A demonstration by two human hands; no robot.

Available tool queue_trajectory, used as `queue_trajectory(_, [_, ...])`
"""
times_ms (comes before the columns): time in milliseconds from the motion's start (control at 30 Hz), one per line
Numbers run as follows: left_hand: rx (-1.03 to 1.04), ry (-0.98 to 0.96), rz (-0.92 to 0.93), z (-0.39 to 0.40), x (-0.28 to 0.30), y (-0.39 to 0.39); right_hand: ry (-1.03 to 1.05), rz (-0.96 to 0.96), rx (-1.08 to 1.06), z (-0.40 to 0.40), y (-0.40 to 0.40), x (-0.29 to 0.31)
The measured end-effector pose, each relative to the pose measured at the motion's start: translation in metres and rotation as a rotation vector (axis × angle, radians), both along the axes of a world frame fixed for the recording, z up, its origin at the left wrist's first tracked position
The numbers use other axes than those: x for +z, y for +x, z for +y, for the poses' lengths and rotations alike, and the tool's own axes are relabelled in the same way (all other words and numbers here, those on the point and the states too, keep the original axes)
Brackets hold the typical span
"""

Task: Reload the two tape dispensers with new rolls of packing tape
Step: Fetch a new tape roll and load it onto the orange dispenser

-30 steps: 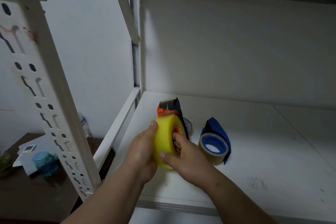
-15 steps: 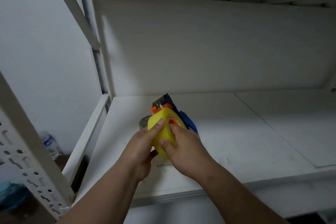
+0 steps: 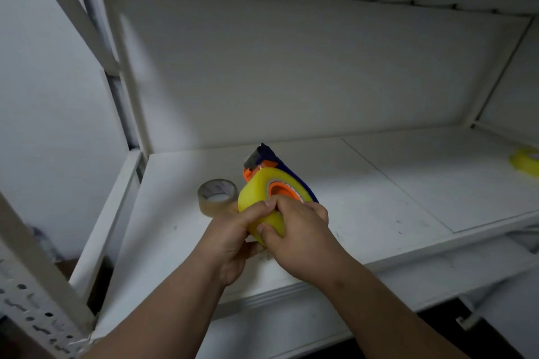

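Yellow tape roll [image 3: 260,190] mounted on blue-orange dispenser [image 3: 264,158], above white shelf [image 3: 364,198]; left hand [image 3: 233,237] and right hand [image 3: 300,234] both grip it. Clear roll [image 3: 217,197] at nine o'clock.

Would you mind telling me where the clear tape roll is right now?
In the head view, the clear tape roll lies flat on the white shelf, just left of the yellow tape roll that both hands hold, partly hidden behind it.
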State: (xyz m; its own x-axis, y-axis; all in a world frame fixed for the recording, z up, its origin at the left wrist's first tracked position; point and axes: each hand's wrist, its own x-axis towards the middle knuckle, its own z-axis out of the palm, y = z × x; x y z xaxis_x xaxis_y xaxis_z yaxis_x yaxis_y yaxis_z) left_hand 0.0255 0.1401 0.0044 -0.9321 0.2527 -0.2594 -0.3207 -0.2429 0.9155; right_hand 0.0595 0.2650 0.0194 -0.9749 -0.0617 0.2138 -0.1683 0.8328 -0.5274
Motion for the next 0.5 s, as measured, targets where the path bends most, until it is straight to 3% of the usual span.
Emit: queue_trajectory(500, [0.126, 0.036, 0.019, 0.068, -0.001, -0.029, 0.088, -0.029, 0.098, 0.072, -0.042, 0.001])
